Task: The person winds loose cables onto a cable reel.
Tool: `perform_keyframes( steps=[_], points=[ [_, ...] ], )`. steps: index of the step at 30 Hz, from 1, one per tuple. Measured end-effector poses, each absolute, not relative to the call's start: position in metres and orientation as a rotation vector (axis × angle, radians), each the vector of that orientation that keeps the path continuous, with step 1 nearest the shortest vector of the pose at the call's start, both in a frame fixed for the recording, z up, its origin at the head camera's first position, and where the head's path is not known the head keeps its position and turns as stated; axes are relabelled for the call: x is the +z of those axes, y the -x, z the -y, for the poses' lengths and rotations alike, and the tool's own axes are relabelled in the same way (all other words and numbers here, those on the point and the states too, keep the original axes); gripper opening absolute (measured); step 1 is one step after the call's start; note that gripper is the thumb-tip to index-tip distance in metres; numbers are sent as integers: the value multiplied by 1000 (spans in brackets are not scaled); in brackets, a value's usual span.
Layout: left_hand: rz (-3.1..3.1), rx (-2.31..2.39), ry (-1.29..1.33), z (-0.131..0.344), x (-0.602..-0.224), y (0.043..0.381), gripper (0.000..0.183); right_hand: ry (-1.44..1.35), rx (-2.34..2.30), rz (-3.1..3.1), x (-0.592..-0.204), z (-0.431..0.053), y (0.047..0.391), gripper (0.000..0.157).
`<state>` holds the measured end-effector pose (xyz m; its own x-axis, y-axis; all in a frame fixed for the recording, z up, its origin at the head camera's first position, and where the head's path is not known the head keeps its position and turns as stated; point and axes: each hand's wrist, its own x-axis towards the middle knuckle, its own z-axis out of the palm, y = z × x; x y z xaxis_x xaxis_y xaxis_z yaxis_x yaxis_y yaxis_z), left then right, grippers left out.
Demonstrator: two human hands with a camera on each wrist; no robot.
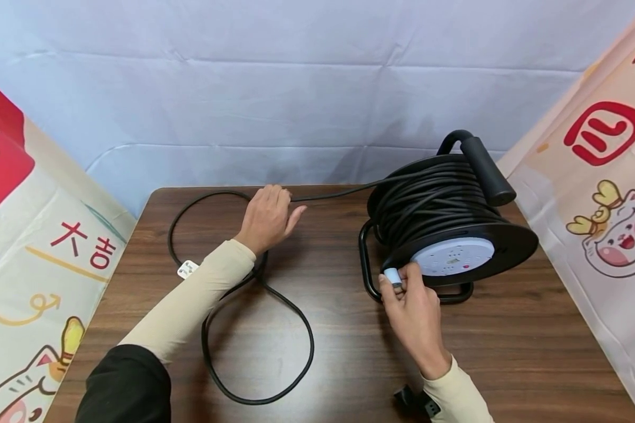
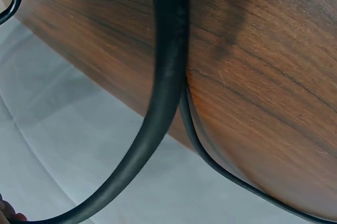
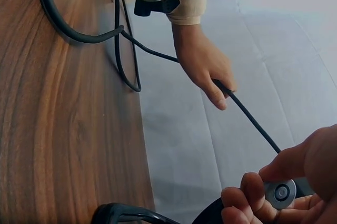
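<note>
The cable reel [image 1: 515,244] stands on the wood-grain table [image 1: 540,346], its black tube stand [image 1: 367,258] beneath it and its round pale socket panel [image 1: 455,257] facing the near side. Black cable is wound thickly round its drum, and the thick black carrying handle [image 1: 488,170] slants above the winding. To the left of the reel, the left hand [image 1: 267,216] has its fingers curled round the cable [image 1: 344,193] with the thumb held out; a stretch of cable runs from that hand to the reel. The right hand [image 1: 415,308], at the reel's near left edge, pinches the small light-coloured knob [image 1: 393,277] between thumb and fingers. Left of the reel, past the left hand, the cable lies in two loose loops, and beside the left forearm [image 1: 196,296] sits a small white piece [image 1: 187,269], probably the plug, though it is partly hidden.
</note>
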<state>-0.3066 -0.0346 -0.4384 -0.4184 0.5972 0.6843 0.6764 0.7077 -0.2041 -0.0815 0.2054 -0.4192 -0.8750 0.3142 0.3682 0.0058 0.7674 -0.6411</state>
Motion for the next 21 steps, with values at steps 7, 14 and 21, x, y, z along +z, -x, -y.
perform_keyframes(
  steps=[7, 14, 21],
  points=[
    [2112, -128, 965, 35, -438, 308, 39, 228, 911, 2496, -414, -205, 82, 22],
    [2104, -93, 974, 34, -436, 307, 38, 236, 916, 2512, -408, -204, 82, 22],
    [2052, -103, 986, 33, -435, 310, 37, 228, 939, 2514, -404, -205, 82, 22]
  ],
)
